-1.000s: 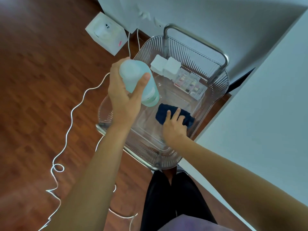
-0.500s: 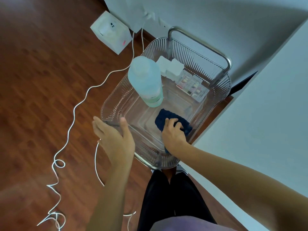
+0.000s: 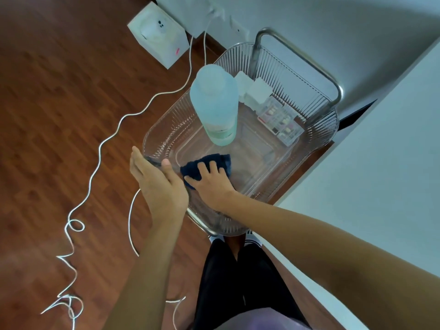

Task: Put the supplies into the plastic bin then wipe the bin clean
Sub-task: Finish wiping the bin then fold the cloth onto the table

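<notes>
A clear ribbed plastic bin [image 3: 319, 141] sits on a metal-handled cart. A pale blue bottle [image 3: 215, 103] stands upright inside it, near the left wall. White packets [image 3: 256, 92] and a clear compartment box [image 3: 281, 120] lie at the bin's far end. My right hand [image 3: 212, 183] presses a dark blue cloth [image 3: 209, 163] flat against the bin floor at the near left. My left hand [image 3: 154, 184] holds the bin's near-left rim, thumb inside and straight fingers outside.
A white cable [image 3: 112, 136] snakes across the wooden floor on the left. A white box [image 3: 158, 34] stands by the wall at the back. A white cabinet surface [image 3: 385, 163] borders the cart on the right. My dark-trousered legs [image 3: 238, 277] are below the bin.
My left hand set the bottle down in the bin, let go, and moved to the near-left rim. My right hand slid the cloth leftward across the bin floor.
</notes>
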A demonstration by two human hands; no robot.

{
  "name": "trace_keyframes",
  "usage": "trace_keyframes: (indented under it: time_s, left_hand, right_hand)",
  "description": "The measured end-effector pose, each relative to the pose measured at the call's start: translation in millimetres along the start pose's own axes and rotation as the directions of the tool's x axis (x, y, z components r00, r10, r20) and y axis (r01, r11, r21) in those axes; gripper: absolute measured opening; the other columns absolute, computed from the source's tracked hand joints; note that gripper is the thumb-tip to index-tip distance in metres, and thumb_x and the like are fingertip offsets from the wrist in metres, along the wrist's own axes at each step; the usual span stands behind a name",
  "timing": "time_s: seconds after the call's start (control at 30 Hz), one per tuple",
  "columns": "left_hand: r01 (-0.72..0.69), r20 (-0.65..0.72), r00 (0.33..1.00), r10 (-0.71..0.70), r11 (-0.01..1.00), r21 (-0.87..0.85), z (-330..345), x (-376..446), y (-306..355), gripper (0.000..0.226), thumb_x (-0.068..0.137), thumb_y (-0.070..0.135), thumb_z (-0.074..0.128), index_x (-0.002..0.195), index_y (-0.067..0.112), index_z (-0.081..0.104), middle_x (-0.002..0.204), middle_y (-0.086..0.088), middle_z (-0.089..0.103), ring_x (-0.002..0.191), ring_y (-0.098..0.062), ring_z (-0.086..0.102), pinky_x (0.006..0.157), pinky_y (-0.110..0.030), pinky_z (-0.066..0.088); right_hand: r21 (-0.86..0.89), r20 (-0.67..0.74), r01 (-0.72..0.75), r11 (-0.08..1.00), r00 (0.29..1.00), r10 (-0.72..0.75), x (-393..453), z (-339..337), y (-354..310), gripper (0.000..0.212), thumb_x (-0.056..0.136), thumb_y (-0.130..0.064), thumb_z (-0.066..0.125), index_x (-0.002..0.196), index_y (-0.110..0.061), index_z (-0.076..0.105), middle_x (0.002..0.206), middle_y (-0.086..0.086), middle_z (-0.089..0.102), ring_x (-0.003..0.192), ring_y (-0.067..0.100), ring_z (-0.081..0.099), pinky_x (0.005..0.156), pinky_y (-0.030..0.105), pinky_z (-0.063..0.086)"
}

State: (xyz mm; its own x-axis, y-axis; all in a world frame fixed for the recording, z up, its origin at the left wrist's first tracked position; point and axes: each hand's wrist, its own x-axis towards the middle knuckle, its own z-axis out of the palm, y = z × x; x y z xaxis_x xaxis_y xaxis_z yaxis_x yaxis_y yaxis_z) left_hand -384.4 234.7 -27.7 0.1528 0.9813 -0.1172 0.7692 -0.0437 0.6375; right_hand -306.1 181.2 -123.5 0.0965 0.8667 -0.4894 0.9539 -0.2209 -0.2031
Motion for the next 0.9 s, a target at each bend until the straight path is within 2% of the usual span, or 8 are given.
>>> trace_keyframes:
  time_s: [0.07,0.17,0.4,0.53,0.63,0.73,0.8,0.9]
  left_hand:
    - [-0.007,-0.008,1.000,0.007,1.000,-0.006,-0.2,-0.8,1.4,0.059,0.104,0.015,0.044,0.155,0.004,0.016,0.161,-0.015,0.020,0.146,-0.032,0.029,0.103,-0.016,0.022]
    - [-0.021,-0.018,1.000,0.021,1.000,-0.020,0.5,-2.0,3.0,0.055,0.103,0.011,0.045,0.152,0.001,0.022,0.158,-0.018,0.024,0.145,-0.033,0.030,0.099,-0.005,0.016]
    - [-0.038,-0.018,0.999,0.037,0.998,-0.045,-1.4,-2.4,3.2,0.051,0.102,0.010,0.045,0.149,0.000,0.027,0.155,-0.020,0.028,0.142,-0.035,0.035,0.104,-0.012,0.022]
    - [-0.041,-0.038,0.999,0.039,0.996,-0.077,1.3,-2.9,4.1,0.049,0.103,0.009,0.044,0.149,0.000,0.028,0.154,-0.020,0.030,0.141,-0.035,0.037,0.099,-0.002,0.019]
    - [-0.037,-0.023,0.999,0.036,0.998,-0.059,1.7,-1.7,2.1,0.050,0.102,0.009,0.044,0.149,0.002,0.028,0.156,-0.018,0.027,0.143,-0.033,0.034,0.104,-0.011,0.023]
    - [-0.062,-0.007,0.998,0.062,0.997,-0.045,1.4,-2.0,0.5,0.051,0.101,0.006,0.044,0.150,0.003,0.027,0.157,-0.017,0.025,0.145,-0.032,0.031,0.113,-0.026,0.028]
    - [-0.057,-0.003,0.998,0.057,0.998,-0.040,0.7,-1.9,-1.7,0.051,0.101,0.006,0.044,0.150,0.005,0.027,0.158,-0.014,0.024,0.145,-0.030,0.032,0.110,-0.021,0.027]
    - [-0.070,0.010,0.997,0.070,0.997,-0.044,-1.3,-1.1,-4.7,0.051,0.101,0.005,0.044,0.149,0.004,0.027,0.157,-0.015,0.025,0.145,-0.030,0.031,0.107,-0.016,0.024]
  right_hand:
    - [-0.021,0.084,0.105,0.994,0.991,-0.103,-22.8,-0.1,17.9,0.052,0.098,-0.020,0.044,0.147,-0.033,0.036,0.147,0.018,0.026,0.129,0.045,0.028,0.095,0.054,0.040]
    - [-0.077,0.262,0.175,0.982,0.953,-0.149,-51.9,-10.7,53.2,0.045,0.096,-0.020,0.054,0.139,-0.035,0.049,0.144,0.014,0.031,0.129,0.041,0.029,0.095,0.052,0.043]
    - [-0.217,0.391,-0.027,0.976,0.913,0.113,-48.5,-56.4,120.5,0.035,0.096,-0.021,0.057,0.130,-0.021,0.060,0.140,0.014,0.038,0.122,0.045,0.040,0.091,0.047,0.049]
    - [-0.177,0.375,0.087,0.980,0.927,-0.014,-53.6,-40.9,88.3,0.042,0.093,-0.018,0.062,0.134,-0.020,0.057,0.140,0.017,0.038,0.125,0.047,0.040,0.097,0.052,0.049]
    - [-0.048,0.290,0.176,0.983,0.945,-0.155,-43.3,-19.5,37.0,0.039,0.093,-0.015,0.058,0.133,-0.019,0.058,0.145,0.015,0.035,0.128,0.046,0.034,0.095,0.051,0.046]
    - [0.016,0.124,0.041,0.999,0.991,-0.043,-5.6,-22.4,18.8,0.040,0.097,-0.014,0.049,0.136,-0.023,0.052,0.144,0.017,0.035,0.129,0.045,0.035,0.097,0.048,0.043]
    - [0.001,0.064,-0.031,1.000,0.997,0.031,12.4,-29.4,17.1,0.044,0.097,-0.016,0.048,0.140,-0.028,0.046,0.144,0.017,0.038,0.129,0.043,0.034,0.096,0.048,0.040]
    - [-0.122,0.096,0.111,0.986,0.990,-0.100,4.0,-17.3,14.5,0.047,0.097,-0.020,0.048,0.143,-0.029,0.042,0.147,0.016,0.040,0.136,0.041,0.029,0.099,0.052,0.037]
